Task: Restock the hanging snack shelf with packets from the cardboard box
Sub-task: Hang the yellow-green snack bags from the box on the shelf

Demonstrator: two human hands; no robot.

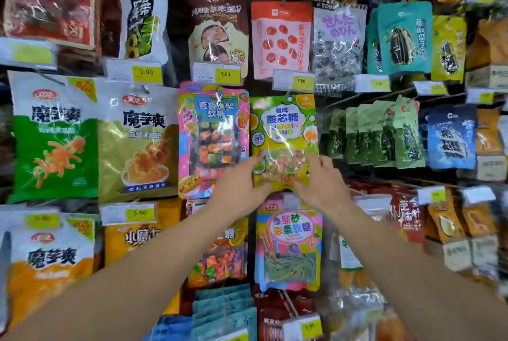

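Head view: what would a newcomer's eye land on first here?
Both hands, left hand and right hand, hold the bottom of a yellow-green candy packet at the centre of the hanging display. A pink candy packet hangs beside it, and yellow price tags sit above.

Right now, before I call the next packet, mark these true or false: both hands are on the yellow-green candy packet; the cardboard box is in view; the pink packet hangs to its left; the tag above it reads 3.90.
1. Both hands hold the yellow-green candy packet. True: left hand and right hand grip its lower corners.
2. The cardboard box is in view. False: none shows.
3. The pink packet hangs left of it. True.
4. The price tag above reads 3.90. False: 5.00.
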